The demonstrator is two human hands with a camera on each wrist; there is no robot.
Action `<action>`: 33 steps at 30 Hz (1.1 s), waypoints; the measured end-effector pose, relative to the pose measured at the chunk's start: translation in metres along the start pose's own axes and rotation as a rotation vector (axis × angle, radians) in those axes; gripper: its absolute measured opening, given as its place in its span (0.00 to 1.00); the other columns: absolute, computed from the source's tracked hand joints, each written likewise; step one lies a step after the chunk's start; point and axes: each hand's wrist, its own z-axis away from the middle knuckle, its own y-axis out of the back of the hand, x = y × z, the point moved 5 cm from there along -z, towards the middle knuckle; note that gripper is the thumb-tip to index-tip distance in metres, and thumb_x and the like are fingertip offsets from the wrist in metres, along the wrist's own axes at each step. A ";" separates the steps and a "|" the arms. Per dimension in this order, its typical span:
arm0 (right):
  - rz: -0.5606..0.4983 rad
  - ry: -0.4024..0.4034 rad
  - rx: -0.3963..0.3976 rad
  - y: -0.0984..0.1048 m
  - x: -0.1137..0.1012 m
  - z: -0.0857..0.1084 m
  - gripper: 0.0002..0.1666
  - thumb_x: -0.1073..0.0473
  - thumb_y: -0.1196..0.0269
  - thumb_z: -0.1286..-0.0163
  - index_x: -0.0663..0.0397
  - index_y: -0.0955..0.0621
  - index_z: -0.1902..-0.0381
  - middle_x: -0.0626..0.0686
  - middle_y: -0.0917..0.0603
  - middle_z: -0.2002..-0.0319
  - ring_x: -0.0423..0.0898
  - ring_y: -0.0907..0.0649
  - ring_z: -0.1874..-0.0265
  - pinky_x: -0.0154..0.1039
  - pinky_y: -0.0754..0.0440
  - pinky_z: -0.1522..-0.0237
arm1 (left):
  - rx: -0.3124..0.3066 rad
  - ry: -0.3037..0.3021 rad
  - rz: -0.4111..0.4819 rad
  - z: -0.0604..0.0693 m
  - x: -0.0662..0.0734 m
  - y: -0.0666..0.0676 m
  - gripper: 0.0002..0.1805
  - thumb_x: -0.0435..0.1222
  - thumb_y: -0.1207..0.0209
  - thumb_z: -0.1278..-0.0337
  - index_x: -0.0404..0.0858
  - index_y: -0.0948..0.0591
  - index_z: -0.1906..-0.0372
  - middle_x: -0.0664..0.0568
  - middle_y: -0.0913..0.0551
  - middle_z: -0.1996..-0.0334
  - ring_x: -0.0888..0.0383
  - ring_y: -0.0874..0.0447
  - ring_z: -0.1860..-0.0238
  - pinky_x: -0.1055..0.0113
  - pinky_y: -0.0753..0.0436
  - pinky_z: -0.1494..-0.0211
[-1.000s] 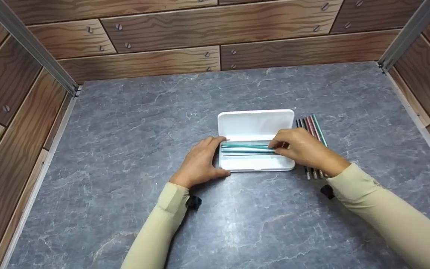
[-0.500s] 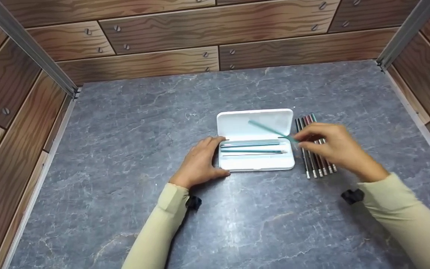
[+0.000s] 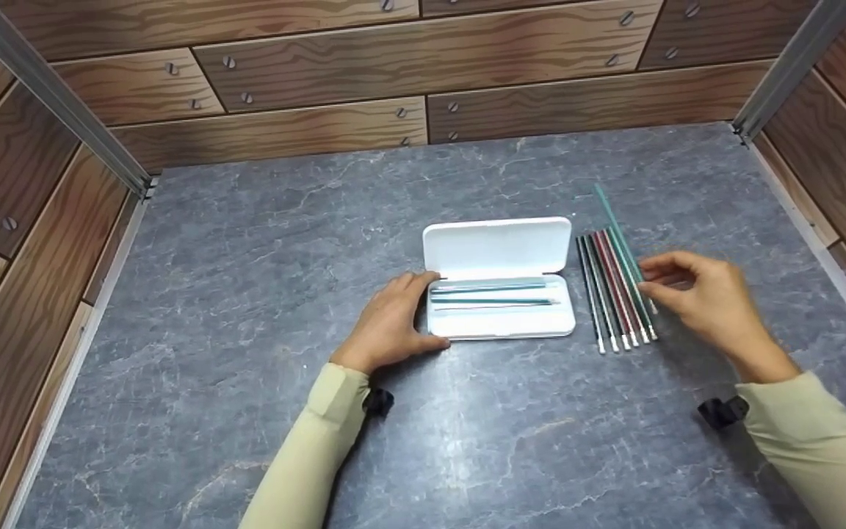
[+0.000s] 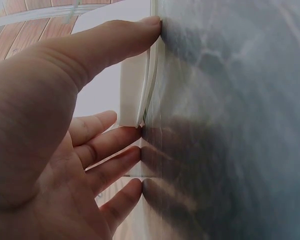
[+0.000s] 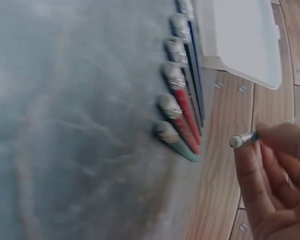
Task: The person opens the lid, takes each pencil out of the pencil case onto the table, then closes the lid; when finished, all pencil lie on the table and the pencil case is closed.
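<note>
A white pencil case point(image 3: 500, 327) lies with its lid up on the table, and a few pencils point(image 3: 493, 300) rest in its tray. My left hand point(image 3: 391, 319) holds the case's left end, thumb at the front corner and fingers at the back one. My right hand point(image 3: 713, 305) pinches a teal pencil point(image 3: 602, 200) near its eraser end, just right of a row of pencils point(image 3: 617, 294). In the right wrist view the pencil's white eraser point(image 5: 236, 142) sticks out from between thumb and fingers, apart from the row.
The row beside the case has several dark, red and green pencils, erasers toward me. Grey marbled tabletop point(image 3: 247, 242) surrounds everything. Wood-patterned panels point(image 3: 320, 73) wall the back and both sides, with metal posts point(image 3: 797, 66) at the rear corners.
My right hand has taken the teal pencil out of the case and moved it right, past the row. The left hand has stayed at the case.
</note>
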 end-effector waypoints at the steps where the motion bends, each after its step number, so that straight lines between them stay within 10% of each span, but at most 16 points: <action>1: 0.006 -0.009 0.005 -0.001 0.002 0.001 0.16 0.72 0.22 0.33 0.72 0.10 0.48 0.72 0.07 0.57 0.17 0.18 0.67 0.14 0.19 0.60 | -0.001 0.000 0.000 0.000 0.000 0.000 0.58 0.50 0.14 0.48 0.40 0.31 0.15 0.42 0.19 0.29 0.42 0.22 0.25 0.42 0.25 0.17; 33: 0.224 -0.215 -0.148 -0.005 0.032 0.011 0.13 0.63 0.25 0.29 0.66 0.07 0.51 0.66 0.05 0.58 0.36 0.17 0.72 0.30 0.22 0.72 | 0.006 -0.001 0.003 0.001 -0.001 0.000 0.59 0.50 0.14 0.49 0.40 0.31 0.15 0.43 0.19 0.29 0.43 0.23 0.24 0.44 0.26 0.16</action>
